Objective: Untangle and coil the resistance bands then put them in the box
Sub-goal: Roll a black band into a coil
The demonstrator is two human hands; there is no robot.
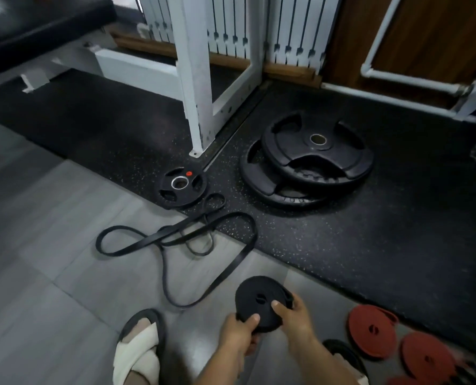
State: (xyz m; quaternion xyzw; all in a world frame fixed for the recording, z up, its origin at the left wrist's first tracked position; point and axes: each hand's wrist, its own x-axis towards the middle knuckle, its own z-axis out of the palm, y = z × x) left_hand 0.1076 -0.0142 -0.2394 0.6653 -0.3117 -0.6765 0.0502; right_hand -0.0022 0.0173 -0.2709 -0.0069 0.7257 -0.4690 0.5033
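A tightly coiled black resistance band [259, 297] is held above the floor near the bottom centre. My left hand [241, 330] grips its lower left edge with the thumb on top. My right hand [295, 315] pinches its right side, thumb on the face. Tangled black bands [175, 237] lie loose on the grey tile ahead, one long loop [225, 273] trailing toward me. Two coiled red bands [371, 333] [428, 357] lie on the floor at the lower right. No box is in view.
A small black weight plate [181, 187] lies at the mat's edge, and two large stacked plates [314, 159] sit on the black speckled mat. A white machine frame post [196, 107] stands behind. My sandalled feet [139, 348] are on the tile.
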